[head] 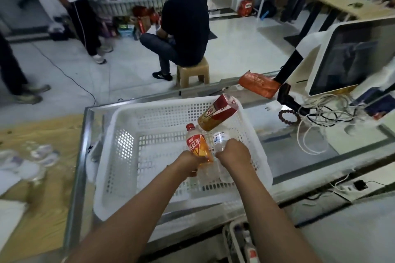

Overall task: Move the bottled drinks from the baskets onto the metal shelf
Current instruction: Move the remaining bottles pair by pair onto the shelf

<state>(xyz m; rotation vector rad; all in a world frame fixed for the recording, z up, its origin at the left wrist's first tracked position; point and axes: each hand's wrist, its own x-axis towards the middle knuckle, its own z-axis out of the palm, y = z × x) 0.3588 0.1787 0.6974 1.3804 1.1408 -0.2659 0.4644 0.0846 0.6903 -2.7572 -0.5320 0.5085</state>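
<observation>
A white perforated plastic basket (128, 156) sits on a glass counter in front of me. Inside it, my left hand (189, 163) grips an orange iced-tea bottle (197, 145) with a red cap, near its base. My right hand (234, 156) grips a clear water bottle (219, 140) with a white and blue label. A larger amber tea bottle (215, 114) with a red label leans against the basket's far right rim. Another clear bottle lies under my hands, mostly hidden.
Another basket with bottles (241, 241) shows at the bottom edge. An orange packet (258, 84), a bead bracelet (288, 117), cables and a white monitor (352, 57) lie to the right. A person sits on a stool (192, 72) beyond the counter; others stand at the left.
</observation>
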